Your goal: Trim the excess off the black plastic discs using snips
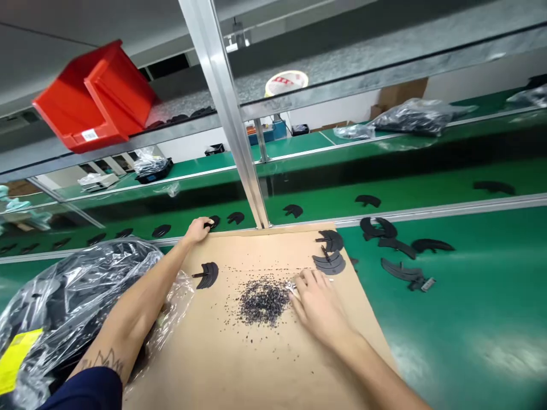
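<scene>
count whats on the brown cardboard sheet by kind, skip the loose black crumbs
black arc-shaped parts: 3
small silver metal piece, at the right hand: 1
total: 4

The right hand [318, 304] holds a small silver tool [291, 287] (too small to name well), just beside a loose heap of black crumbs [262, 302]. The left hand [199, 230] touches a black curved piece [214, 221], which is lying flat on the green surface [427, 341].
</scene>
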A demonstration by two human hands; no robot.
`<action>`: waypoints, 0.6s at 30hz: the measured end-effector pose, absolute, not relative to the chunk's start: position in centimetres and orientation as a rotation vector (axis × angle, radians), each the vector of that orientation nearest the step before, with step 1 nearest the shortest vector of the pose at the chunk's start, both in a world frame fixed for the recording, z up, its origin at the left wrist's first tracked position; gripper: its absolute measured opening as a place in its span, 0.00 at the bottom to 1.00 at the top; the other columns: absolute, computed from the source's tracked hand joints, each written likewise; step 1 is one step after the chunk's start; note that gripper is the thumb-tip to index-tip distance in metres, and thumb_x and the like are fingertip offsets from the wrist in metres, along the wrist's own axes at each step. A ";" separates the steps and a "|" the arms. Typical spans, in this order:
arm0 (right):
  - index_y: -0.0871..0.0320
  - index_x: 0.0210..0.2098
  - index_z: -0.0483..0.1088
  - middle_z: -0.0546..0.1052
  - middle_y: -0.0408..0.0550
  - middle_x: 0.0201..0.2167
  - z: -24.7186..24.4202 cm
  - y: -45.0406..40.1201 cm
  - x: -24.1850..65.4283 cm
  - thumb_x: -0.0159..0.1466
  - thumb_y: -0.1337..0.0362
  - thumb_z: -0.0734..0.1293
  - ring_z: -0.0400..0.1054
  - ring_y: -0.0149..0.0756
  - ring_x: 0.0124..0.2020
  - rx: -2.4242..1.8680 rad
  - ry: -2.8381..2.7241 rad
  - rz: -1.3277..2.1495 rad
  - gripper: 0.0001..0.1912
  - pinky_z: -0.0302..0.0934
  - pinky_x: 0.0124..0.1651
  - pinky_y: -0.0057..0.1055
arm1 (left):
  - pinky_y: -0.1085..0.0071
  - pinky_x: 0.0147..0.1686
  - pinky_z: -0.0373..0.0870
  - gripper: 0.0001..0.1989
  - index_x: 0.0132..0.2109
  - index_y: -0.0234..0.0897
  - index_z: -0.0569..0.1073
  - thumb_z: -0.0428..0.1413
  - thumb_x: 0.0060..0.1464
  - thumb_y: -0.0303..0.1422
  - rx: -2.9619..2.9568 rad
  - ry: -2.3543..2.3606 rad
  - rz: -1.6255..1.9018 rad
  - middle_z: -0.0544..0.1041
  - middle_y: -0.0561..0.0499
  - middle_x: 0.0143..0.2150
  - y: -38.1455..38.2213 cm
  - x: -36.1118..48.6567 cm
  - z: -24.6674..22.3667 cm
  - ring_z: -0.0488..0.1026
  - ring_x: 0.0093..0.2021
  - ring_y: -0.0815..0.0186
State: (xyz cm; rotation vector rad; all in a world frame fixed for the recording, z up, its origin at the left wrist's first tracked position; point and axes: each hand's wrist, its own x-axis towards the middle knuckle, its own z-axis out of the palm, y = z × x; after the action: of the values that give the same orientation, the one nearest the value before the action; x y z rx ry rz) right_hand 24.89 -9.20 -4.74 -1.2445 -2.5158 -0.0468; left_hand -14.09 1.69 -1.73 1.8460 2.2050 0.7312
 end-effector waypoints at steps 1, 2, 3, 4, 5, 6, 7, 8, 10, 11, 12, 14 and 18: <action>0.59 0.39 0.73 0.74 0.56 0.41 -4.8 -9.2 24.9 0.68 0.62 0.65 0.66 0.48 0.42 -1.238 -2.508 -0.049 0.08 0.61 0.48 0.42 | 0.52 0.60 0.69 0.12 0.48 0.34 0.76 0.58 0.63 0.38 1.841 2.215 0.714 0.78 0.43 0.51 2.3 -13.6 -2.1 0.75 0.55 0.55; 0.59 0.38 0.73 0.74 0.56 0.41 -4.8 -9.2 25.0 0.68 0.61 0.65 0.66 0.48 0.42 -1.228 -2.501 -0.050 0.08 0.62 0.47 0.41 | 0.52 0.58 0.71 0.14 0.50 0.33 0.75 0.57 0.64 0.38 1.841 2.216 0.702 0.77 0.43 0.52 2.8 -12.8 -2.5 0.75 0.54 0.57; 0.58 0.38 0.73 0.74 0.56 0.41 -4.9 -9.1 25.1 0.68 0.60 0.65 0.67 0.48 0.42 -1.216 -2.493 -0.047 0.09 0.62 0.46 0.41 | 0.53 0.56 0.73 0.15 0.52 0.33 0.74 0.57 0.65 0.39 1.842 2.209 0.693 0.76 0.44 0.53 3.3 -12.0 -2.9 0.75 0.53 0.57; 0.58 0.38 0.73 0.74 0.56 0.41 -5.0 -9.0 25.1 0.69 0.59 0.65 0.67 0.47 0.42 -1.204 -2.485 -0.043 0.09 0.63 0.46 0.41 | 0.54 0.54 0.74 0.15 0.53 0.33 0.74 0.56 0.65 0.39 1.843 2.197 0.687 0.76 0.44 0.54 3.8 -11.1 -3.2 0.75 0.53 0.58; 0.58 0.38 0.73 0.74 0.55 0.41 -5.1 -9.0 25.2 0.69 0.59 0.65 0.67 0.47 0.42 -1.191 -2.477 -0.036 0.10 0.63 0.46 0.41 | 0.55 0.52 0.75 0.15 0.53 0.33 0.73 0.56 0.65 0.38 1.841 2.187 0.686 0.76 0.44 0.54 4.1 -10.2 -3.5 0.75 0.52 0.58; 0.58 0.38 0.73 0.74 0.55 0.41 -5.2 -8.8 25.2 0.69 0.59 0.64 0.68 0.46 0.42 -1.177 -2.469 -0.032 0.10 0.64 0.45 0.40 | 0.56 0.51 0.76 0.15 0.54 0.34 0.73 0.57 0.65 0.38 1.835 2.182 0.694 0.75 0.44 0.54 4.4 -9.5 -3.6 0.76 0.51 0.59; 0.58 0.38 0.73 0.74 0.55 0.41 -5.3 -8.7 25.3 0.70 0.58 0.63 0.68 0.46 0.42 -1.162 -2.459 -0.030 0.11 0.64 0.45 0.41 | 0.57 0.50 0.76 0.15 0.54 0.34 0.73 0.57 0.65 0.38 1.825 2.186 0.713 0.75 0.44 0.54 4.6 -8.8 -3.6 0.76 0.51 0.59; 0.58 0.38 0.73 0.74 0.55 0.40 -5.4 -8.6 25.3 0.70 0.58 0.63 0.68 0.46 0.42 -1.145 -2.449 -0.030 0.11 0.65 0.45 0.41 | 0.57 0.50 0.76 0.15 0.54 0.34 0.72 0.57 0.65 0.38 1.816 2.193 0.741 0.75 0.44 0.54 4.7 -8.3 -3.4 0.76 0.50 0.60; 0.58 0.39 0.73 0.74 0.55 0.40 -5.3 -8.2 25.4 0.71 0.58 0.61 0.69 0.46 0.43 -1.100 -2.422 -0.029 0.13 0.66 0.45 0.41 | 0.57 0.50 0.76 0.13 0.52 0.33 0.73 0.57 0.65 0.36 1.813 2.200 0.818 0.76 0.44 0.51 4.4 -7.7 -2.5 0.76 0.49 0.60; 0.58 0.39 0.73 0.74 0.55 0.40 -5.2 -8.1 25.4 0.72 0.59 0.60 0.69 0.46 0.43 -1.070 -2.404 -0.024 0.13 0.66 0.45 0.41 | 0.58 0.50 0.75 0.11 0.50 0.32 0.74 0.56 0.65 0.34 1.824 2.194 0.860 0.77 0.44 0.49 3.9 -7.5 -1.9 0.76 0.48 0.61; 0.58 0.41 0.73 0.74 0.56 0.40 -5.1 -8.0 25.3 0.72 0.59 0.59 0.69 0.47 0.44 -1.035 -2.385 -0.016 0.14 0.67 0.45 0.41 | 0.58 0.50 0.75 0.08 0.48 0.32 0.74 0.56 0.65 0.32 1.844 2.178 0.898 0.77 0.44 0.47 3.1 -7.3 -1.3 0.76 0.47 0.61; 0.59 0.49 0.72 0.74 0.58 0.44 -4.7 -8.1 25.1 0.72 0.59 0.58 0.70 0.48 0.46 -0.937 -2.338 0.004 0.15 0.68 0.47 0.42 | 0.61 0.52 0.73 0.06 0.42 0.32 0.75 0.53 0.64 0.26 1.902 2.114 0.942 0.78 0.44 0.43 0.7 -6.5 -0.2 0.76 0.46 0.61; 0.60 0.66 0.60 0.70 0.64 0.56 -4.2 -8.7 24.0 0.71 0.57 0.62 0.69 0.52 0.57 -0.724 -2.244 0.100 0.27 0.70 0.53 0.45 | 0.72 0.48 0.74 0.05 0.39 0.38 0.76 0.55 0.61 0.27 2.035 1.848 0.866 0.79 0.52 0.40 -7.2 -2.9 0.5 0.77 0.43 0.67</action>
State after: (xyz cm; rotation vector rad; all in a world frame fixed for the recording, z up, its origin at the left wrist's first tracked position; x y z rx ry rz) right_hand 24.02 -8.70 -4.17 -0.7235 -2.2440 0.0998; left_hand -2.92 -7.15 0.54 2.0355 1.8480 0.8664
